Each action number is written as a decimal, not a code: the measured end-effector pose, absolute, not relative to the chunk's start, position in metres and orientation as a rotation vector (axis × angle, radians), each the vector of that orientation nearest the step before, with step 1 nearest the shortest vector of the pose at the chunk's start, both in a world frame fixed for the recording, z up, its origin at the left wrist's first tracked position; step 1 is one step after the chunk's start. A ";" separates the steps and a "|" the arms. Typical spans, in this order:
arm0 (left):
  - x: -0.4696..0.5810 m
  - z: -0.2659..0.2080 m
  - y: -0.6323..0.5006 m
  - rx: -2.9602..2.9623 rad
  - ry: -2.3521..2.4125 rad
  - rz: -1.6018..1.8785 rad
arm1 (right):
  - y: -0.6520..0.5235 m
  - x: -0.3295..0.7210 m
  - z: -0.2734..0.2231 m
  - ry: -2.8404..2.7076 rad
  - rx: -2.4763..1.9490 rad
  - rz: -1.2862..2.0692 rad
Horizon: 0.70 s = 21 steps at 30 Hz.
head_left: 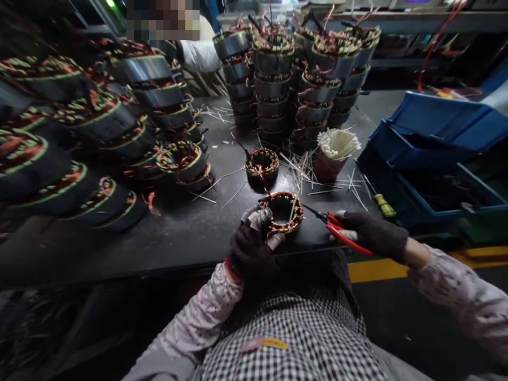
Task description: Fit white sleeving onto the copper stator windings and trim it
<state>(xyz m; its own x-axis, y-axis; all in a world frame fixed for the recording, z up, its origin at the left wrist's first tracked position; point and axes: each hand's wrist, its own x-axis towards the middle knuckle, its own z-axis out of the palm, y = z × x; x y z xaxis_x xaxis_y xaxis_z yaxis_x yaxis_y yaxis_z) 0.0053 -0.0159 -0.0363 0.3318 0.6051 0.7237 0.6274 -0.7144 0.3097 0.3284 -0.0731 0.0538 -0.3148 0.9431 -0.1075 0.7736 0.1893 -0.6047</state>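
My left hand [256, 233], in a dark glove with wrapped fingertips, grips the left side of a motor stator [298, 217] at the table's front edge. Copper windings and green-yellow insulation ring its open middle, and a thin white stick [293, 208] leans across its right rim. Red-handled pliers [341, 235] sit in my gloved right hand [369, 233], their dark jaws pointing left at the stator's right side. Just behind stands another stator [262, 168] with copper wires sticking up.
Stator stacks [273, 84] rise at the back, with more stacks [119, 121] on the left. A red cup [330, 168] of white sticks stands near loose sticks [304, 172]. A green-handled screwdriver [384, 205] and blue bins [436, 127] lie right. Someone's sleeve [202, 55] shows behind.
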 end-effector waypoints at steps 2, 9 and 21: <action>0.006 -0.039 -0.017 -2.519 -1.158 -1.406 | -0.068 0.327 0.054 -2.163 -1.765 0.736; 0.005 -0.036 -0.017 -2.523 -1.210 -1.439 | -0.038 0.307 0.048 -2.341 -1.951 0.368; -0.002 -0.024 -0.016 -2.701 -1.145 -1.428 | -0.092 0.296 0.080 -2.627 -1.768 0.048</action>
